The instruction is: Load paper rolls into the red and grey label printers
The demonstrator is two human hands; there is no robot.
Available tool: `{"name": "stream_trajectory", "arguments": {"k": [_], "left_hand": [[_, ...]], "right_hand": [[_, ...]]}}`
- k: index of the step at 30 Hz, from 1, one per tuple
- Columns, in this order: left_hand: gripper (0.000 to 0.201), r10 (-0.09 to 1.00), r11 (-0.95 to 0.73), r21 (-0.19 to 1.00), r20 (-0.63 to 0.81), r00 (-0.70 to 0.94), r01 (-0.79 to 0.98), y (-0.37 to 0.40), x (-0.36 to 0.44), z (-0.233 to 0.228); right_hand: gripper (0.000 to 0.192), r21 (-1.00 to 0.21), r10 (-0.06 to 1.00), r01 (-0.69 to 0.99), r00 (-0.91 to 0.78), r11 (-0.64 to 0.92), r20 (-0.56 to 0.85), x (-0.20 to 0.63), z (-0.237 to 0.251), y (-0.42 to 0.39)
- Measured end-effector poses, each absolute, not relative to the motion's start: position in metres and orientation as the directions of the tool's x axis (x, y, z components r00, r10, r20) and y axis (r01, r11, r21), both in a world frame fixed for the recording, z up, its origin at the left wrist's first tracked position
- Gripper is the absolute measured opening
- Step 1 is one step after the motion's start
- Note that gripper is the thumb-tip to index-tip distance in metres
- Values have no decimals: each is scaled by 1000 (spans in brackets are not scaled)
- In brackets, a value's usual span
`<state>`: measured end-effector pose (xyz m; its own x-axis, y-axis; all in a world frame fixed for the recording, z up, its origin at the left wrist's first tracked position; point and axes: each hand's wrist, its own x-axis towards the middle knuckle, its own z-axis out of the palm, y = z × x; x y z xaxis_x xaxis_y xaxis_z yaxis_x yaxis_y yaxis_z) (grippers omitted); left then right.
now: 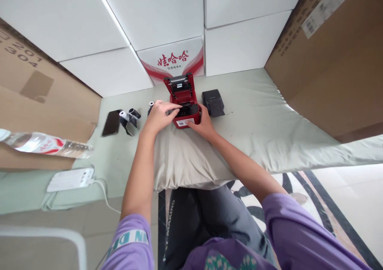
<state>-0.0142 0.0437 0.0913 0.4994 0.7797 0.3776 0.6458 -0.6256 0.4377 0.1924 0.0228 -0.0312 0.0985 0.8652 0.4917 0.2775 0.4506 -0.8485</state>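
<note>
The red printer [191, 110] sits on the cloth-covered bench [248, 118], nearer the back edge than the front one, just before the white box with red writing [173, 59]. Its lid [178, 85] stands raised at the rear, leaving the black hollow open.

The right hand [207, 123] has a firm grip on the near right corner, thumb on the front wall by the label and fingers around the side. The left hand [161, 116] reaches over the left wall with thumb and fingertips at the opening; whether its grip is closed on anything inside I cannot tell.

The shell looks like hard plastic: stiff, probably light enough for one hand, and perhaps a little slick where it is smooth. The soft, rumpled cloth may let it slide or rock, so steadying it low on the side walls seems best. The raised lid and its hinge look like the fragile parts, poor places to lift or push from. The small rolls [123, 115] and the phone [111, 123] lie toward the bench's left end, well apart from the right hand.
</note>
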Motion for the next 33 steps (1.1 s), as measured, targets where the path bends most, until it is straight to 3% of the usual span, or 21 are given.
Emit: {"name": "stream_trajectory", "arguments": {"k": [5, 8, 11, 17, 22, 28, 31, 33], "left_hand": [[33, 753, -656, 563, 445, 485, 502, 49, -11, 86], [34, 773, -624, 644, 589, 234, 442, 72, -6, 83], [42, 790, -584, 716, 610, 66, 384, 107, -2, 72], [62, 812, -568, 774, 583, 34, 278, 145, 0, 47], [48, 788, -587, 756, 616, -10, 288, 136, -3, 53], [27, 888, -451, 833, 455, 68, 321, 128, -4, 59], [42, 947, -320, 907, 308, 85, 275, 126, -6, 57], [58, 988, -138, 968, 118, 104, 212, 123, -9, 54]], "right_hand": [[96, -852, 870, 282, 96, 442, 483, 193, -29, 21], [95, -854, 874, 286, 97, 434, 477, 193, -29, 21], [94, -846, 868, 301, 100, 440, 487, 193, -29, 21], [95, -843, 870, 321, 99, 431, 483, 193, -28, 20], [95, -850, 876, 315, 102, 422, 472, 193, -26, 19], [99, -849, 875, 301, 84, 434, 478, 194, -28, 21], [100, -856, 878, 294, 94, 425, 468, 194, -28, 21], [100, -859, 880, 294, 99, 420, 464, 194, -28, 21]]}}
